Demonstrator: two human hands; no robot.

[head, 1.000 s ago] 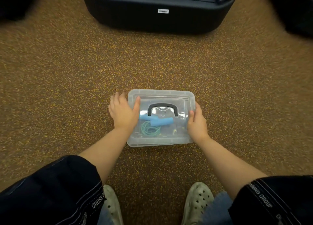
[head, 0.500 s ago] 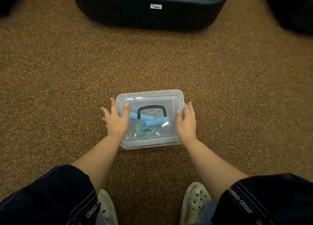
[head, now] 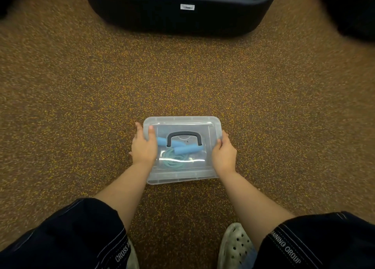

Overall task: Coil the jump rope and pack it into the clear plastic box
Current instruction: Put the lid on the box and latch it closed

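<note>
Both of your hands are gripping the box (head: 182,120), one at each short end, as it is sitting on the speckled floor (head: 81,96). Your left hand (head: 144,149) is wrapping its end with the thumb lying over the lid's top and the other fingers curling down the side. Your right hand (head: 224,156) is pressing against the opposite end, thumb hooking over the lid edge. The lid is sitting on the box, its dark handle (head: 184,137) lying flat. Through the clear plastic the rope (head: 172,161) is showing inside, its green cord coiled near you and its two blue grips (head: 187,149) lying just behind the coil. A dark bin (head: 182,11) is standing well beyond the box.
</note>
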